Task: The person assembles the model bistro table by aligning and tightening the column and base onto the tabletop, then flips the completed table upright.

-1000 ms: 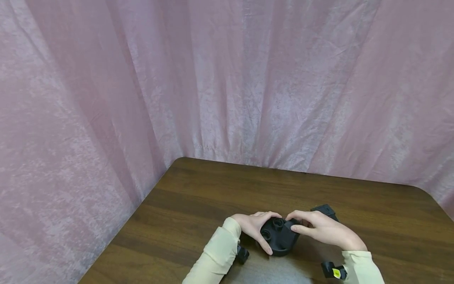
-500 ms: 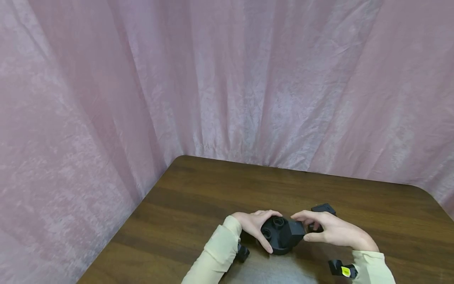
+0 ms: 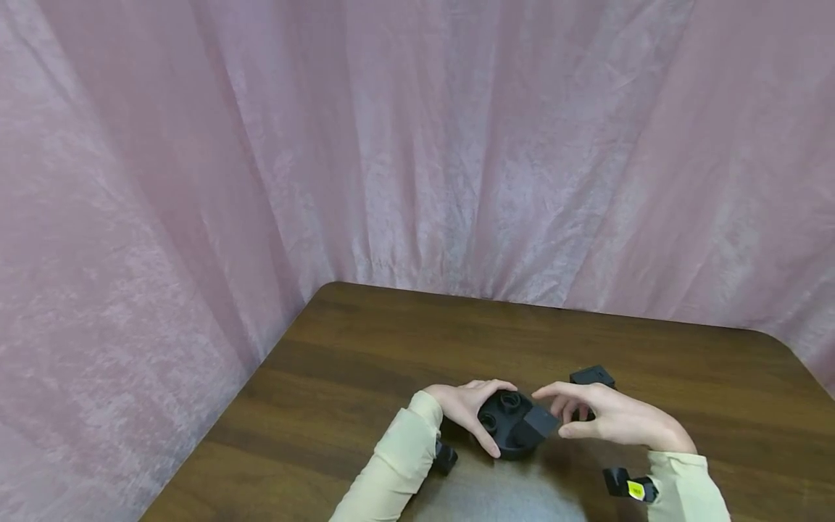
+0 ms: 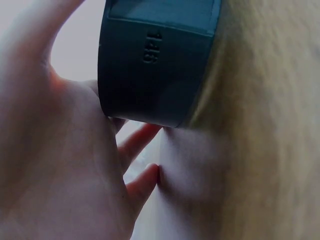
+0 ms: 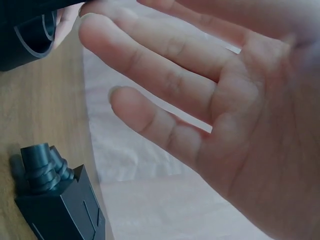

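Pink curtain (image 3: 417, 145) behind brown table (image 3: 417, 337)

I observe pale-yellow sleeves (image 3: 390, 467), a black left wrist module (image 3: 446, 458) and a black right module (image 3: 615, 481) with yellow label (image 3: 636, 490).

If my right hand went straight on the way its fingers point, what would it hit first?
Most likely the black block on the rounded black base your left hand holds. Depth is unclear; your right hand may be touching it now.

There are two hands (image 3: 464, 409), two sleeves (image 3: 394, 464), two black blocks (image 3: 541, 420), one round base (image 3: 504, 426) and one table (image 3: 404, 341)
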The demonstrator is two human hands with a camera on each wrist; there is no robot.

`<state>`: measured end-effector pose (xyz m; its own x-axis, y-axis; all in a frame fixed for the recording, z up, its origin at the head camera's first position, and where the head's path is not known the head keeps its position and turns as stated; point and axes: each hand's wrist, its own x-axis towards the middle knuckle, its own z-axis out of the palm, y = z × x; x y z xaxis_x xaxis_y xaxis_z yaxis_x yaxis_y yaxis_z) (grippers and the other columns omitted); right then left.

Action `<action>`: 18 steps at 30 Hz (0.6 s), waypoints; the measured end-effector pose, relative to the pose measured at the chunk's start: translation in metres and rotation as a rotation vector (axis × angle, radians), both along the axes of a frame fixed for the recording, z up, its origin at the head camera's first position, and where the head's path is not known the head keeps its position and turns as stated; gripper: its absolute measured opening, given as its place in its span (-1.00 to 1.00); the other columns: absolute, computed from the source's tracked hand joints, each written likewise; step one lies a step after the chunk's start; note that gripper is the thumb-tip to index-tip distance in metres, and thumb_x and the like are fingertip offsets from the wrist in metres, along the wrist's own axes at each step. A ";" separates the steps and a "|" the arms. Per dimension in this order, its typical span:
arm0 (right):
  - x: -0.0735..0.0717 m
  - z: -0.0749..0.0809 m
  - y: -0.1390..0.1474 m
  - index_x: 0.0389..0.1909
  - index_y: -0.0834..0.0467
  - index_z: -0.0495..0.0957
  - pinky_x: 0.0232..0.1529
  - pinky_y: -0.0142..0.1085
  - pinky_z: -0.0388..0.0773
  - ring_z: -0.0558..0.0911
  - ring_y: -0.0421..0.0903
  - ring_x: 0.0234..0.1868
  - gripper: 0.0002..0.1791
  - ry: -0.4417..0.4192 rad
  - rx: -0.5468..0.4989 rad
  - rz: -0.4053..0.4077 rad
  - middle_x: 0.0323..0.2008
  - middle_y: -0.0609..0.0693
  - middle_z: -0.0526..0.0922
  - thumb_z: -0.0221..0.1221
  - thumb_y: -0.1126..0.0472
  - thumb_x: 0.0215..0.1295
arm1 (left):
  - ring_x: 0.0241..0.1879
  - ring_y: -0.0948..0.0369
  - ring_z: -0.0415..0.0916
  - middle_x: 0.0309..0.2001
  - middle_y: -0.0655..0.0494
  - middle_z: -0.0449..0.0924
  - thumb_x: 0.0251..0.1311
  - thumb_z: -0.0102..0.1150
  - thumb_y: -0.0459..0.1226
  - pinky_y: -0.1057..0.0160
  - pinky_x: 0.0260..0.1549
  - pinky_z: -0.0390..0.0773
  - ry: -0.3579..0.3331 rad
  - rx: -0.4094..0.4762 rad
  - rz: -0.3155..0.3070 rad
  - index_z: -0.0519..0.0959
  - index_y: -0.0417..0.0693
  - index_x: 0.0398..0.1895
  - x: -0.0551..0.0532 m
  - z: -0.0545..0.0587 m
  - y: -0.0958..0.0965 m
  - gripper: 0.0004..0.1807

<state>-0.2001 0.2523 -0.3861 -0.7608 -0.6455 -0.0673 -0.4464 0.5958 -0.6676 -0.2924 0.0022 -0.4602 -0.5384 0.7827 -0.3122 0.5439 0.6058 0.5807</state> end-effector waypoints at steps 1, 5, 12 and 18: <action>0.000 -0.001 0.000 0.16 -0.11 0.28 -0.32 -0.40 0.44 0.48 -0.34 -0.29 -0.49 0.001 -0.004 0.007 -0.18 -0.12 0.52 0.12 -0.03 0.16 | 0.28 0.31 0.01 0.20 0.43 0.12 -0.36 0.40 0.15 0.18 0.10 0.25 -0.004 -0.001 0.003 -0.07 0.67 0.20 0.000 -0.001 0.000 0.03; -0.001 -0.003 -0.001 0.15 -0.17 0.28 -0.35 -0.41 0.43 0.48 -0.34 -0.35 -0.49 0.014 -0.014 0.027 -0.22 -0.13 0.51 0.13 -0.01 0.16 | 0.27 0.31 0.03 0.19 0.42 0.13 -0.36 0.39 0.16 0.18 0.09 0.25 -0.011 -0.001 0.008 -0.08 0.71 0.18 0.002 -0.001 0.000 0.02; -0.005 -0.006 -0.007 0.13 -0.12 0.32 -0.44 -0.43 0.40 0.45 -0.37 -0.44 -0.50 0.040 0.003 0.016 -0.36 -0.19 0.51 0.13 -0.07 0.14 | 0.28 0.32 0.01 0.20 0.43 0.12 -0.38 0.40 0.16 0.17 0.11 0.24 -0.011 -0.008 0.012 -0.08 0.72 0.17 0.002 0.000 0.001 0.02; -0.009 -0.008 -0.019 0.10 -0.14 0.34 -0.50 -0.46 0.36 0.40 -0.39 -0.54 -0.52 0.048 0.061 -0.033 -0.50 -0.24 0.45 0.07 -0.16 0.15 | 0.30 0.32 -0.03 0.22 0.44 0.09 -0.38 0.40 0.16 0.18 0.15 0.21 0.014 -0.005 -0.002 -0.07 0.64 0.20 0.001 0.001 0.001 0.04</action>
